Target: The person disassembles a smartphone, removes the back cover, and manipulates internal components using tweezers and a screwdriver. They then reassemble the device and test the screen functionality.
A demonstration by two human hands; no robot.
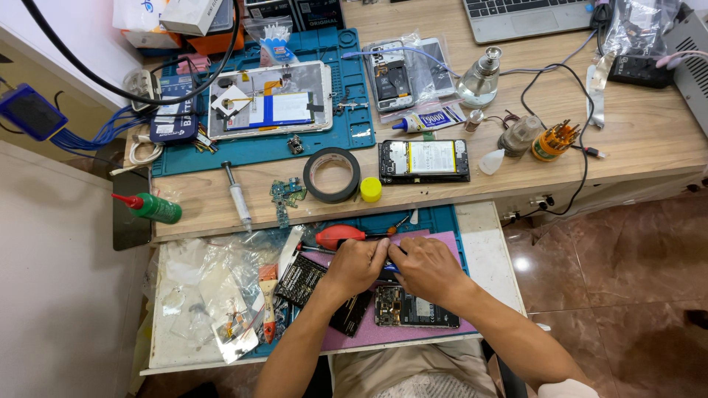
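My left hand (358, 265) and my right hand (426, 267) are pressed together over a purple pad (442, 328) on the pull-out tray. Between them they pinch a small dark part with a blue tip (389, 268); what it is stays hidden by the fingers. Just below my hands lies an opened phone (413, 308) with its circuit board bare. A black flat piece (301, 280) sits to the left of my left hand. A red air blower (339, 236) lies just above the left hand.
On the wooden bench behind are a roll of black tape (332, 175), a yellow cap (371, 189), an opened phone with its battery showing (424, 161), a syringe (237, 195), a green bottle (151, 208), a blue mat (346, 133) carrying an opened tablet, and a glass bottle (481, 77).
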